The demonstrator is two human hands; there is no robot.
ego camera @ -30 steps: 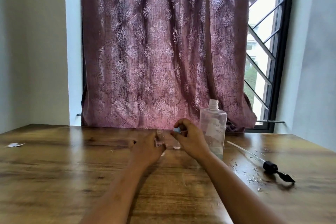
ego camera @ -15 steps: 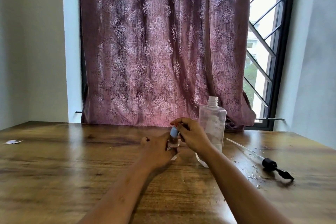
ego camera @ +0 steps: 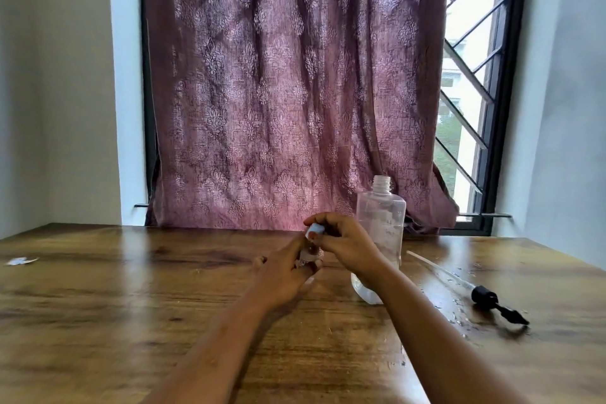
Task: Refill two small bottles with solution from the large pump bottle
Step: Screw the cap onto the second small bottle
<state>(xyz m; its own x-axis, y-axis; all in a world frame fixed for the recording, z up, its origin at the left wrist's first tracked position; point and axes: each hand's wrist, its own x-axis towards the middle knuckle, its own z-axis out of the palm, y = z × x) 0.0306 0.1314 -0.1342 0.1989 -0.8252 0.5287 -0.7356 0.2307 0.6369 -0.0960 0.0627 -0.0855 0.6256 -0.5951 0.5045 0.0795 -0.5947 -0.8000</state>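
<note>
- We see the left hand (ego camera: 282,275) wrapped round a small bottle (ego camera: 309,254), holding it upright just above the tabletop (ego camera: 131,305), near the middle of the view.
- The right hand (ego camera: 349,244) pinches the blue cap (ego camera: 314,229) that sits on top of this small bottle. We cannot tell whether the cap is being turned on or off.
- The large bottle (ego camera: 382,216) stands just behind the right hand with its neck open. It looks mostly empty, with a little clear liquid low down.
- Its pump head (ego camera: 484,296) lies on the tabletop to the right, well apart from the bottle, with the dip tube pointing back toward it. Small specks or droplets lie scattered around it.
- We see only one small bottle; the second may be hidden behind the hands.
- Progress, as we judge it: the supply bottle has been opened, and work has reached the cap of one small bottle. Its fill level cannot be read, so we cannot say whether any refill is complete. At least one bottle probably remains, and the pump has yet to be refitted.
</note>
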